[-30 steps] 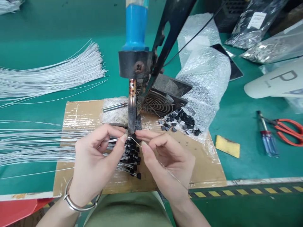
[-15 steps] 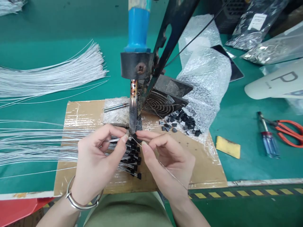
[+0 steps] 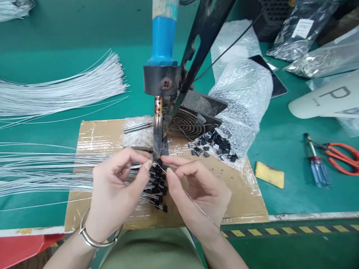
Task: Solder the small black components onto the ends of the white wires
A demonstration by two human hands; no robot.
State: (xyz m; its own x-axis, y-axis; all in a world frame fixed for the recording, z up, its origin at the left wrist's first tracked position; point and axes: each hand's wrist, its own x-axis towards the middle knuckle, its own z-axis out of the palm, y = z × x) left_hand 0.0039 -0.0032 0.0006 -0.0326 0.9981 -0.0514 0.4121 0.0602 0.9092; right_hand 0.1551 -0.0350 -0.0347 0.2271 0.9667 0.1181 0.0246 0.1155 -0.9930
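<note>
My left hand (image 3: 120,190) pinches a white wire (image 3: 135,166) between thumb and forefinger, its end just under the soldering iron's tip (image 3: 157,147). The iron's blue handle (image 3: 162,39) hangs upright in a black clamp. From the right, my right hand (image 3: 200,194) holds a thin strand of solder (image 3: 200,209) between thumb and fingers, its end at the tip. The exact contact is too small to make out. Below the fingertips lie several wires with black connectors (image 3: 160,198) on their ends.
Under the hands lies a cardboard sheet (image 3: 241,198). Behind the iron stands a fan (image 3: 187,121), beside loose black connectors (image 3: 217,144) and bubble wrap (image 3: 241,93). A wire bundle (image 3: 70,86) is at left; a yellow sponge (image 3: 269,175), screwdriver (image 3: 318,168) and red-handled pliers (image 3: 342,158) are at right.
The view has shifted very slightly. Both hands keep their grips at the iron's tip, and the right fingers sit a touch closer to it.
</note>
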